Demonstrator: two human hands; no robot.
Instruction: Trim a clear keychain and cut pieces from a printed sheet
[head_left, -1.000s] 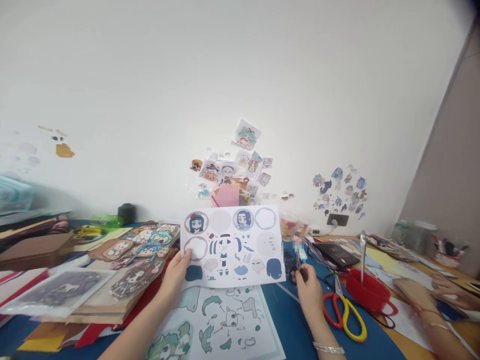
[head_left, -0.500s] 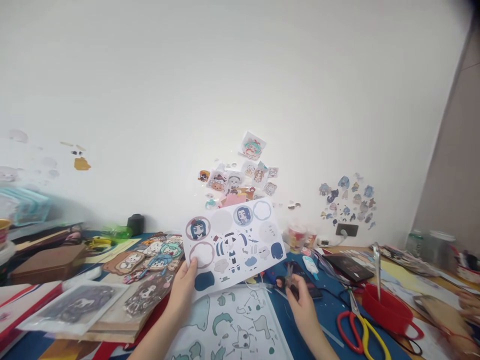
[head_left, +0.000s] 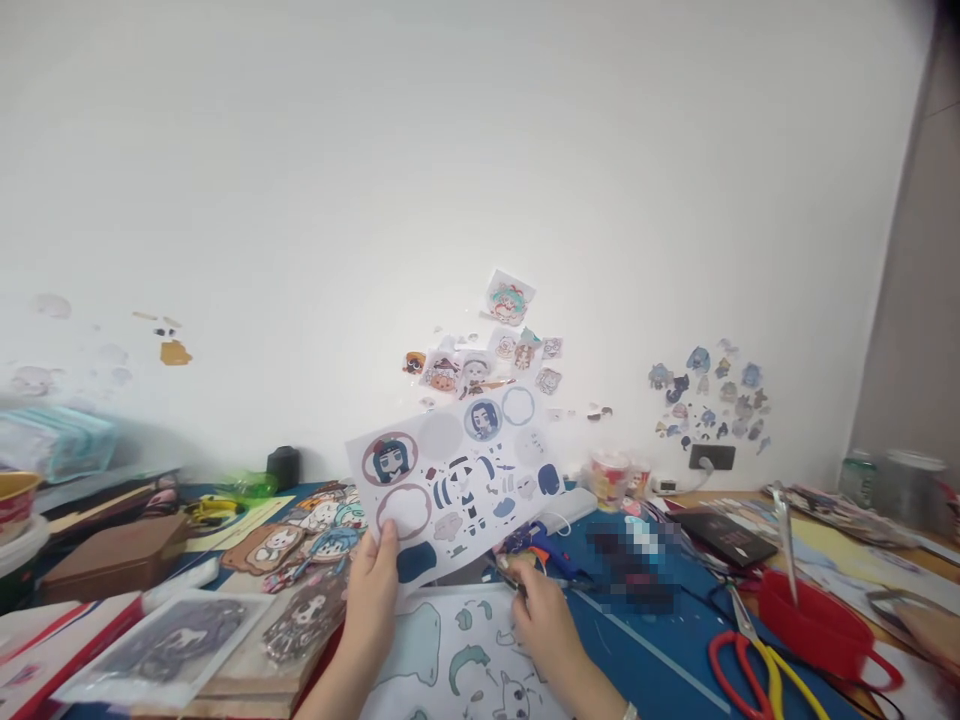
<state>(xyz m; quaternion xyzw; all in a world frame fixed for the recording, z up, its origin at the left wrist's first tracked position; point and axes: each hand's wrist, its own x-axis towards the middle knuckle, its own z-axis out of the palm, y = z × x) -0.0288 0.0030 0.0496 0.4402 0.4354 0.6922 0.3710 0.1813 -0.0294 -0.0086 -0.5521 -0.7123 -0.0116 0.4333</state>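
The right hand (head_left: pixel 543 612) — curled round scissors (head_left: pixel 508 575) — has moved closer to the sheet (head_left: pixel 469 490) the left hand (head_left: pixel 377 575) pinches.

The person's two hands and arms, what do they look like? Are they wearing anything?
The left hand and right hand are both bare, with no gloves. No sleeves show on either forearm. A thin, pale, shiny bracelet peeks in at the right wrist; the left wrist has nothing on it.

Matt, smooth paper sheet (head_left: pixel 469 475); red cup (head_left: pixel 814 632), perhaps plastic; shiny metal handle (head_left: pixel 785 540).
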